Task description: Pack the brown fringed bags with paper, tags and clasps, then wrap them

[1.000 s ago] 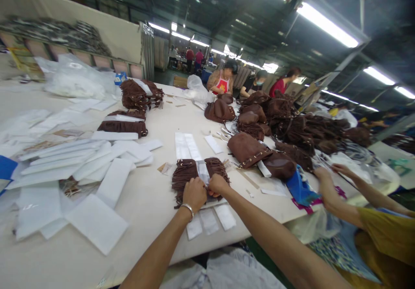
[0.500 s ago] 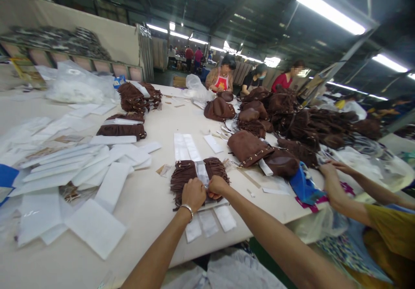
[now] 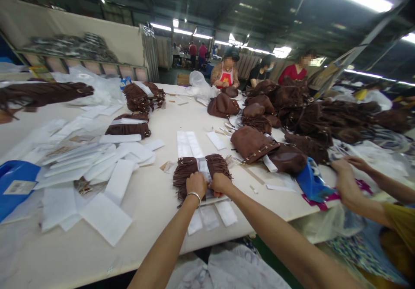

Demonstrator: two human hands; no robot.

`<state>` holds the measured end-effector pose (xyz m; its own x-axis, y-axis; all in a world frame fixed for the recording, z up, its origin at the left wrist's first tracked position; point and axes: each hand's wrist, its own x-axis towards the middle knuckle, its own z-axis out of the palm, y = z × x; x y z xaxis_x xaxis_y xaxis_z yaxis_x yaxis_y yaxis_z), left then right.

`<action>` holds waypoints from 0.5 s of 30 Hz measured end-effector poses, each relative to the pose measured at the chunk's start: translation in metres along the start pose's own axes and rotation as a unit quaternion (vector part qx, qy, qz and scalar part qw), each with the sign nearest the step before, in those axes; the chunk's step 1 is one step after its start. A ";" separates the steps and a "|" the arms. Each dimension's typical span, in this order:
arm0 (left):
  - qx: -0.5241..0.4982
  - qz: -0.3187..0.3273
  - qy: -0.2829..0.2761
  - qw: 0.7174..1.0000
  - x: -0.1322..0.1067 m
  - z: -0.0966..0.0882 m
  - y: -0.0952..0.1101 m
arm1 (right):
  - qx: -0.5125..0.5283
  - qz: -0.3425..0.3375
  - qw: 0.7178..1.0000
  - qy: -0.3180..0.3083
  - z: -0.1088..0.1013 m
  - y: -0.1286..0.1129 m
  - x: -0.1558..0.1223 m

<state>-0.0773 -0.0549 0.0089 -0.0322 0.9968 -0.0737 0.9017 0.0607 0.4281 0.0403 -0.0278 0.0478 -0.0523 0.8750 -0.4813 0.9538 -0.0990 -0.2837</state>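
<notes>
A dark brown fringed bag (image 3: 184, 168) lies flat on the pale table in front of me, with a translucent white strip (image 3: 203, 166) running over its middle. My left hand (image 3: 196, 184) is closed at the bag's near edge, fingers curled at the strip. Beside it, my right hand (image 3: 221, 184) is also closed, pinching at the same place. The strip's end is hidden under my fingers. White strips (image 3: 226, 212) stick out on the table below the bag, and others (image 3: 188, 144) lie just beyond it.
White sheets (image 3: 106, 220) and packets spread over the left. Banded fringed bags (image 3: 129, 127) are stacked behind them. Brown bags (image 3: 253, 145) heap up on the right, near a co-worker's hands (image 3: 346, 174). Another brown fringed piece (image 3: 48, 94) hangs above the table, far left.
The view has swung slightly left. A brown fringed piece, with part of a hand under it, has come in at the left edge. My hands stay closed at the bag's near edge.
</notes>
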 end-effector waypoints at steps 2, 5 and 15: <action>-0.003 -0.009 -0.008 1.000 0.001 -0.002 0.001 | -0.050 -0.015 0.998 0.024 -0.002 0.004 -0.006; -0.012 -0.021 -0.026 0.999 0.006 -0.004 0.001 | -0.105 -0.036 0.992 0.061 -0.004 0.009 -0.013; -0.057 -0.030 -0.047 0.997 0.015 -0.017 0.001 | -0.175 -0.119 0.974 0.084 -0.012 0.032 -0.020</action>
<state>-0.0841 -0.0389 0.0237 -0.0388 0.9822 -0.1836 0.8446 0.1304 0.5192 0.0754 -0.0423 0.0585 -0.2637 0.9215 -0.2851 0.9644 0.2583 -0.0573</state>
